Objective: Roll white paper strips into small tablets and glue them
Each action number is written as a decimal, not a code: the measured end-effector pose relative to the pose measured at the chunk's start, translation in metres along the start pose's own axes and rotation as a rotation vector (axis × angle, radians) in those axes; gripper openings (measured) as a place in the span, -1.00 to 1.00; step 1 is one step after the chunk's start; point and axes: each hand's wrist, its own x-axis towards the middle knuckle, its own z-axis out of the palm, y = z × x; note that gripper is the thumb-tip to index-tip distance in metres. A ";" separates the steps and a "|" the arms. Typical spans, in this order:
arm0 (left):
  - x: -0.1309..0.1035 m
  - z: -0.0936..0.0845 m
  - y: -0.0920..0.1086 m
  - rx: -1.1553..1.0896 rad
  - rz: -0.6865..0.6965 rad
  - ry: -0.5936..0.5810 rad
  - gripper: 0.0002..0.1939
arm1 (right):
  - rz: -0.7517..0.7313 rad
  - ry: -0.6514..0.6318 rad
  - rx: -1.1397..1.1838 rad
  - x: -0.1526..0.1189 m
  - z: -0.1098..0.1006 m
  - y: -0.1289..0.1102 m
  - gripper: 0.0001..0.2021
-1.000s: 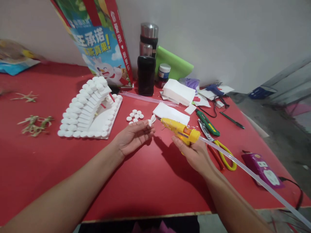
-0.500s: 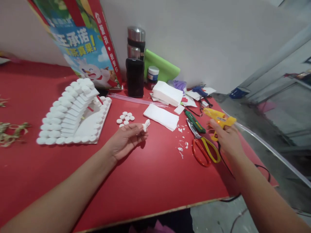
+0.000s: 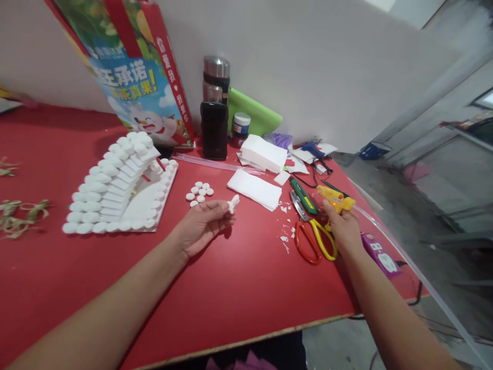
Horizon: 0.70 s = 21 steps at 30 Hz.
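Between the thumb and fingers of my left hand (image 3: 206, 223) is a small white crumpled piece (image 3: 233, 203), its exact kind unclear. My right hand (image 3: 342, 226) is wrapped round a yellow hot glue gun (image 3: 336, 199), a long clear glue stick (image 3: 400, 249) trailing from its back. Scissors (image 3: 315, 234) with one red and one yellow handle lie just left of the glue gun. Several white round discs (image 3: 201, 191) are grouped behind my left hand. Farther left stands a white model (image 3: 119, 187) with steps, edged with similar discs.
A green utility knife (image 3: 303, 196), white sheets (image 3: 254, 189) and white scraps (image 3: 284, 239) lie on the red table (image 3: 231, 298). Behind them stand a dark phone (image 3: 214, 131), a steel flask (image 3: 216, 77), a jar (image 3: 241, 124) and a printed bag (image 3: 142, 77). A purple packet (image 3: 379, 254) lies at the right.
My right hand has brought the glue gun left, closer to the scissors, uncovering the purple packet. My left hand keeps its pinch on the white piece. The view has shifted slightly.
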 end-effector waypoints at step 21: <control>0.001 -0.003 -0.003 0.027 0.031 -0.009 -0.72 | -0.090 -0.055 -0.482 0.015 -0.014 -0.003 -0.44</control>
